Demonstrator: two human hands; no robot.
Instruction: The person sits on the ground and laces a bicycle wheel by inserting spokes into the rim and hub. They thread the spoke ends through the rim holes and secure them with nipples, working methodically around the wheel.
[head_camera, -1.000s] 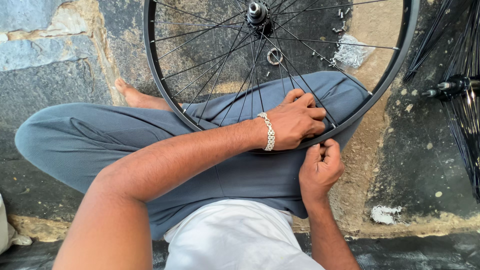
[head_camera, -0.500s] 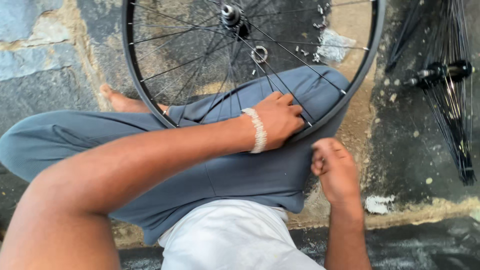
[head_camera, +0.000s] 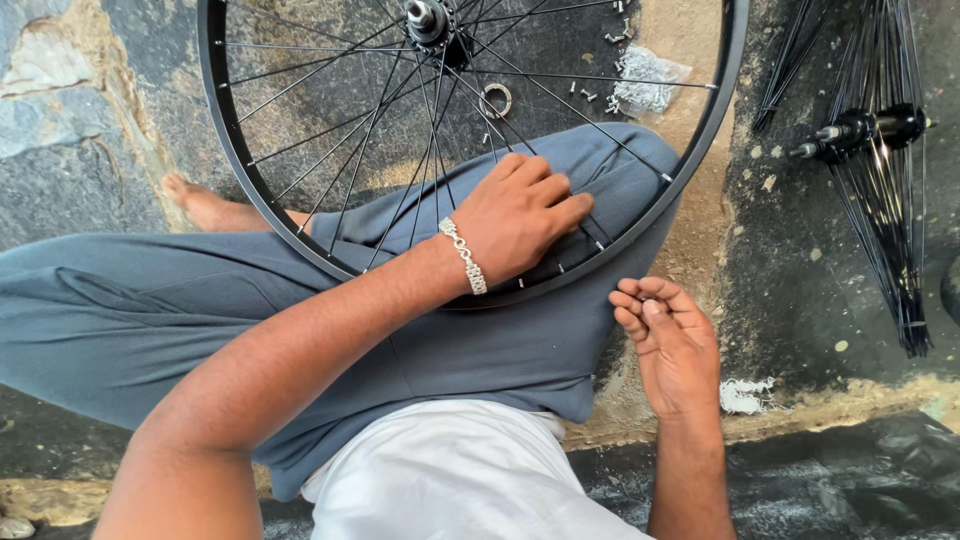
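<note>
- Nearest, along the bottom of the frame, a person is sitting cross-legged on a stone floor (head_camera: 90, 150), wearing a white shirt (head_camera: 450, 470) and grey trousers (head_camera: 200, 320).
- A moment ago the right hand (head_camera: 672, 345) was pressing against the lower right edge of a bicycle wheel; now it is pulling back, sitting just below and clear of the rim at lower right of centre. That suggests whatever the fingers were turning or seating on the rim is being let go, or another small part is being readied.
- The right hand is half closed, fingertips bunched together. Whether something tiny is pinched between them cannot be told.
- The left hand (head_camera: 515, 215), with a silver chain bracelet (head_camera: 464, 256) at the wrist, is staying where it was, at centre frame. Its fingers are reaching through the spokes and resting curled over the inside of the rim (head_camera: 240, 170), steadying it rather than clamping it.
- The wheel is leaning across the person's knee, filling the upper middle of the frame, its hub (head_camera: 430, 18) at the top edge.
- Farther off, at upper centre, a small metal ring (head_camera: 495, 100) and a clear bag of small metal parts (head_camera: 645, 85) are lying on the floor.
- At upper right, a second hub with loose black spokes (head_camera: 880, 180) is lying well apart.
</note>
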